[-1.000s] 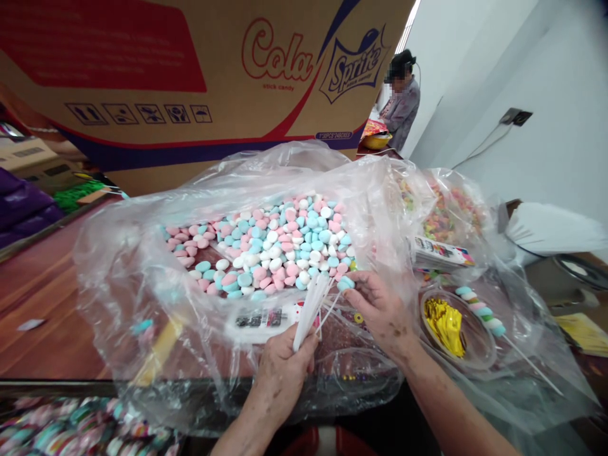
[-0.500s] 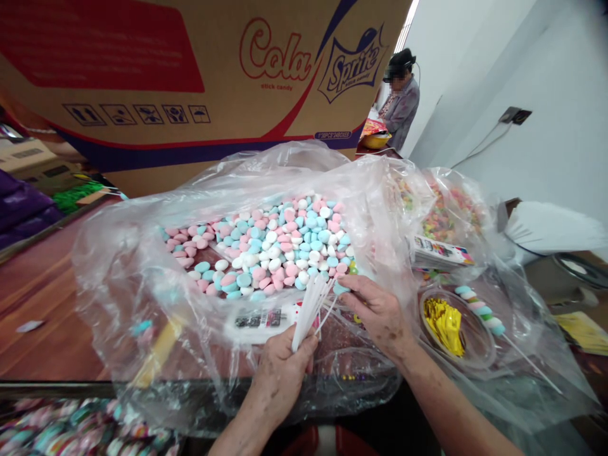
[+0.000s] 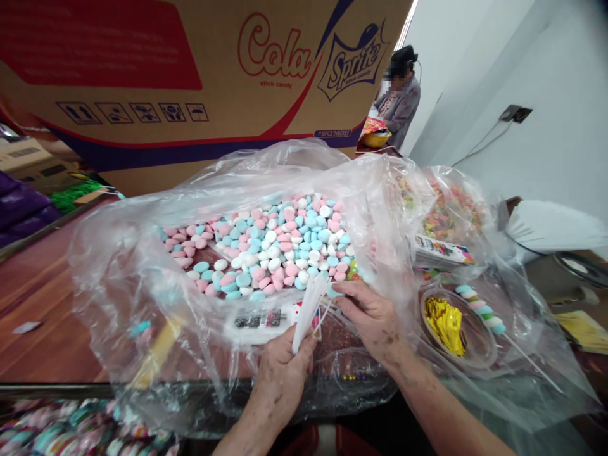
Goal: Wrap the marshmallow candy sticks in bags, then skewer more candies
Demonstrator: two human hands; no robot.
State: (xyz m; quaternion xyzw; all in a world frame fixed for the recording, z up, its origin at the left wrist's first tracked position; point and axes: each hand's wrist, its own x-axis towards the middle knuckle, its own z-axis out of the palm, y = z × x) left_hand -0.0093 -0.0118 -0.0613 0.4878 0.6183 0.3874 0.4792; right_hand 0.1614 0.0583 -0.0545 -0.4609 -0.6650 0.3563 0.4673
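Note:
My left hand (image 3: 284, 366) is closed around a bundle of thin white lollipop sticks (image 3: 308, 310), whose tops fan out. One stick leans out to the right of the bundle. Between the thumb and fingers of my right hand (image 3: 373, 316) is a light blue candy (image 3: 334, 291), close to that stick's tip; I cannot tell whether they touch. Behind my hands, pink, white and blue candies (image 3: 280, 244) lie spread inside a clear plastic bag (image 3: 118, 253). A printed white packet (image 3: 261, 322) lies just left of the sticks.
A bowl of gold twist ties (image 3: 444, 326) and a finished candy skewer (image 3: 482, 310) lie to the right. Behind stands a large cardboard box (image 3: 213, 76). Wrapped candies (image 3: 80, 427) fill the lower left. A person (image 3: 403, 95) works at the far back.
My right hand has moved slightly left, bringing the blue candy nearer to the tips of the sticks. My left hand has stayed almost in place, still holding the bundle.

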